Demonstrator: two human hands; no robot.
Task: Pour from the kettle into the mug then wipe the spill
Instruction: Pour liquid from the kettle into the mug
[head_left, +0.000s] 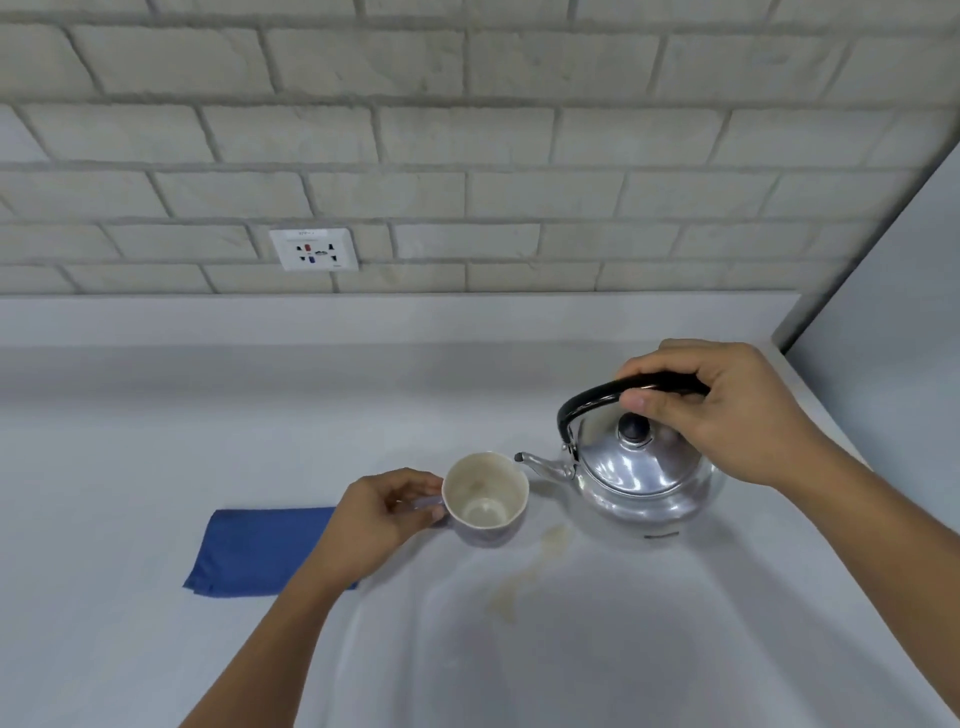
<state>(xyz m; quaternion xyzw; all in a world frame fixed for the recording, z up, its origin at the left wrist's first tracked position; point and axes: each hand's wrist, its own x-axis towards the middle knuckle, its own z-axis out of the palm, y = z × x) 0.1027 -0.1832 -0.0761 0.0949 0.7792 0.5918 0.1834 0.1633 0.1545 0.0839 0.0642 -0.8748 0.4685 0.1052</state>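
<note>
Both forearms run off the bottom edge. Left hand (382, 512) pinches the handle of the cream ceramic mug (485, 499), hiding most of it; the mug looks empty, just stained. Right hand (727, 410) wraps the black handle of the shiny steel kettle (644, 478) by the grey counter's (156, 441) right edge, spout pointing left at the mug rim. Folded blue cloth (254, 551) is partly covered by the left wrist. Faint tan spill (524, 577) is hard to make out.

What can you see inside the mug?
The mug looks empty: pale stained walls and bare bottom show. The left hand covers its handle. Any thin film of liquid cannot be told.
</note>
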